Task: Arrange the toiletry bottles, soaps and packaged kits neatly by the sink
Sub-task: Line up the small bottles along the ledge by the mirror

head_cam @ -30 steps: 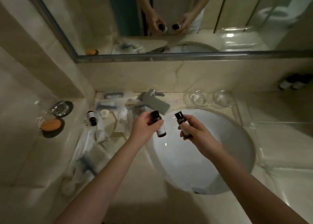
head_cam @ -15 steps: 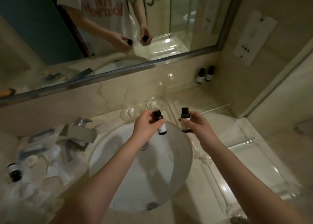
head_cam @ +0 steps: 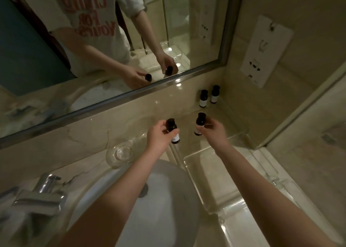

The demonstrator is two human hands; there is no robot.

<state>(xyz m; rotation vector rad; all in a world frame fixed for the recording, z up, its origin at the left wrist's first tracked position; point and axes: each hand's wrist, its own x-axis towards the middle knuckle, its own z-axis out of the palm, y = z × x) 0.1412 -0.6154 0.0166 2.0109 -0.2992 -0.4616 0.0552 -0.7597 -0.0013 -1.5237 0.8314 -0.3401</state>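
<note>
Head view: the left hand (head_cam: 159, 136) curls its fingers round a dark bottle (head_cam: 173, 130), tilted, beyond the far rim of the sink (head_cam: 164, 200). At three o'clock from it, the right hand (head_cam: 213, 130) pinches a second bottle (head_cam: 200, 122) over the tabletop (head_cam: 211, 172). A pair of bottles (head_cam: 203, 98) stands upright at twelve o'clock, in the corner below the mirror (head_cam: 131, 41).
</note>
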